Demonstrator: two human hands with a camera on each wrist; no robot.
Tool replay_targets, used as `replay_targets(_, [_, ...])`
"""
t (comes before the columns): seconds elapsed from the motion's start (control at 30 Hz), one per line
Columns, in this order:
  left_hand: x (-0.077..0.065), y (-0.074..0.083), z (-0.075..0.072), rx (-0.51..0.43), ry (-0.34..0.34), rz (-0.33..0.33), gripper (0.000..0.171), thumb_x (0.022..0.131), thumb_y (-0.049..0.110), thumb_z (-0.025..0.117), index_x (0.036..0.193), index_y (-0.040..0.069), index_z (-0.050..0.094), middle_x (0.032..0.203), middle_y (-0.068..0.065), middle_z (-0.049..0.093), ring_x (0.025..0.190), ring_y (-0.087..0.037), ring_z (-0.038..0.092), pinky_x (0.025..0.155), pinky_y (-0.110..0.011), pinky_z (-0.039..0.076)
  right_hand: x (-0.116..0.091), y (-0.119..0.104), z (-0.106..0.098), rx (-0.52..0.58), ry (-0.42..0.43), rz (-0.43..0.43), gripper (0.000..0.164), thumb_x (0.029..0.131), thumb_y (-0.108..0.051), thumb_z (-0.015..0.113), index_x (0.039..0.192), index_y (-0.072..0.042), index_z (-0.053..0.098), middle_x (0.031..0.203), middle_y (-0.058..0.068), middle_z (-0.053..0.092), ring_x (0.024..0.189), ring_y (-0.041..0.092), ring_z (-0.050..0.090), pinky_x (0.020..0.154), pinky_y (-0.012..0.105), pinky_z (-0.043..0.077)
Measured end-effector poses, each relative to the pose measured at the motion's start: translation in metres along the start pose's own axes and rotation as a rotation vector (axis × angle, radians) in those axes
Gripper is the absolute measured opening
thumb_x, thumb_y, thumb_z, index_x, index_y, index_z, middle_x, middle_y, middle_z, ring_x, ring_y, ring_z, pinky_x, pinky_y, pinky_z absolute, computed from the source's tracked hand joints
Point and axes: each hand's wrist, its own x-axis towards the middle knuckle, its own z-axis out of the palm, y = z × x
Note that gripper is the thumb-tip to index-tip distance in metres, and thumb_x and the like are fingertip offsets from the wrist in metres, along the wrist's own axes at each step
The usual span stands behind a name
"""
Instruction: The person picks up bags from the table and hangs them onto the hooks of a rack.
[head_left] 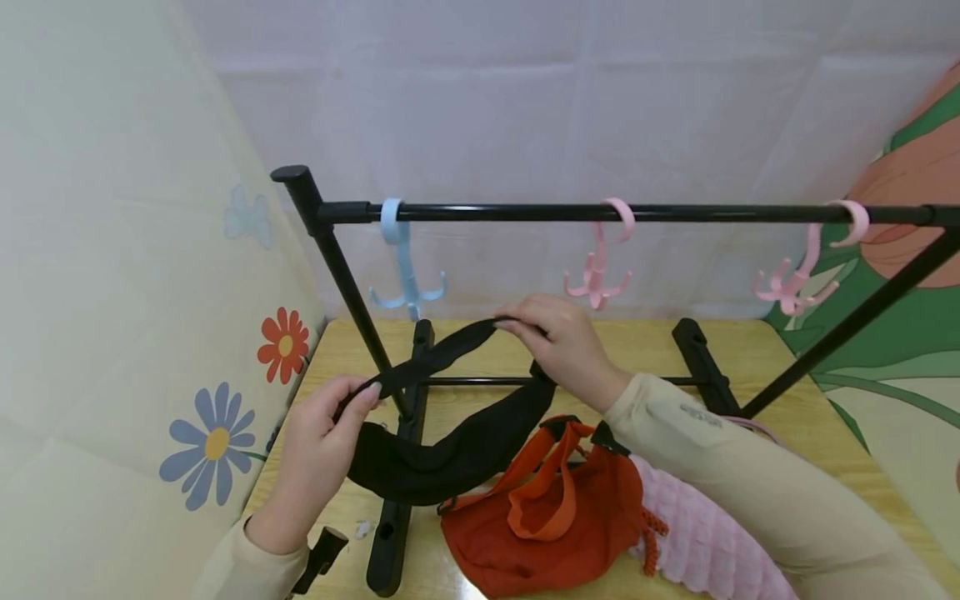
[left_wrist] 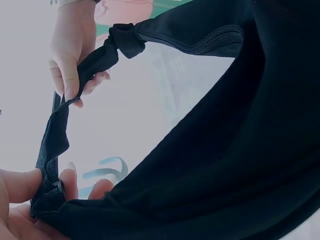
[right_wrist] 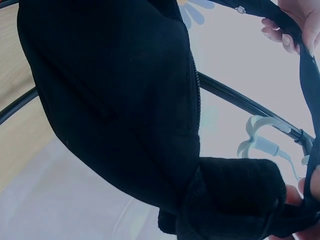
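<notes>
- Holding the black bag [head_left: 442, 475] up by its strap [head_left: 450, 346], I've got it just past six o'clock in the head view.
- Left hand [head_left: 315, 458], between seven and eight o'clock, pinches the strap with thumb and fingers; right hand [head_left: 562, 342], near four, pinches it farther along. So the hands are apart, each clamped on the same strap, a stretch of it running between them.
- Done, as I judge it: the bag looks clear of the tabletop [head_left: 637, 350] and its loop is spread wide. The body sags beneath in a curve, and the left wrist view gives me the zip [left_wrist: 215, 44].
- Not done yet: that strap sits on no hook. Blue hook [head_left: 407, 267] at ten o'clock, pink hook [head_left: 596, 279] toward half past two, second pink hook [head_left: 791, 287] at three, all on the black rail [head_left: 495, 213] up at twelve, and I see no bag on any.
- Down between five and six, the orange bag [head_left: 607, 492] lies on the tabletop beside the pink quilted item [head_left: 705, 525] at half past four; neither is in the hands.
- I'd call it early going: one bag lifted, none hung.
</notes>
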Motion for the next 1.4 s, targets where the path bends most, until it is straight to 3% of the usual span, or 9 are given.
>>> replay_targets(0.13, [-0.001, -0.001, 0.001, -0.007, 0.008, 0.014, 0.010, 0.091, -0.003, 0.064, 0.084, 0.003, 0.068, 0.079, -0.003, 0.066, 0.066, -0.013, 0.049, 0.059, -0.024, 0.040, 0.001, 0.000, 0.001, 0.004, 0.011, -0.006, 0.014, 0.084, 0.003, 0.072, 0.097, -0.001, 0.076, 0.082, 0.007, 0.070, 0.070, 0.015, 0.061, 0.063, 0.030, 0.048])
replay_targets(0.67, [0.000, 0.001, 0.001, -0.008, 0.051, 0.003, 0.008, 0.092, -0.002, 0.063, 0.086, 0.001, 0.069, 0.080, -0.005, 0.067, 0.067, -0.013, 0.049, 0.060, -0.024, 0.041, 0.008, 0.001, 0.006, 0.049, 0.050, 0.026, 0.016, 0.085, 0.003, 0.071, 0.100, 0.001, 0.075, 0.084, 0.009, 0.070, 0.072, 0.017, 0.061, 0.063, 0.030, 0.048])
replay_targets(1.4, [0.004, -0.002, 0.000, -0.055, 0.108, 0.100, 0.011, 0.088, -0.011, 0.063, 0.084, -0.002, 0.067, 0.076, -0.009, 0.065, 0.062, -0.011, 0.045, 0.055, -0.021, 0.037, 0.018, 0.000, 0.013, 0.051, 0.052, 0.077, 0.013, 0.088, 0.002, 0.068, 0.100, 0.002, 0.074, 0.084, 0.009, 0.070, 0.067, 0.015, 0.057, 0.059, 0.028, 0.045])
